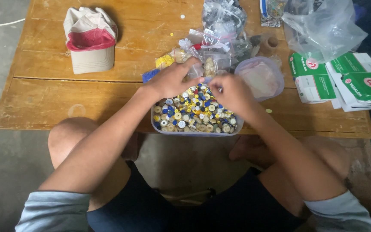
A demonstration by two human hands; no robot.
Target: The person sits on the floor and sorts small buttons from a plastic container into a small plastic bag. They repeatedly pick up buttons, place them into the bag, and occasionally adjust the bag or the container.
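Both hands (172, 79) (230, 92) pinched over tub (194, 131) of mixed buttons (192, 114)

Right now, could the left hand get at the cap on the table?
Probably yes. The left hand is over the tub of buttons, and the cap lies apart to its left on the table, with only bare wood between them.

Buttons (194, 112) yellow, blue, white, cream; cap (90, 41) cream, red lining; boxes (344, 79) green-white

Two hands over a tub of buttons

Left hand (172, 79) and right hand (232, 92) hover above the button tub (194, 114); cap (90, 41) at ten o'clock.
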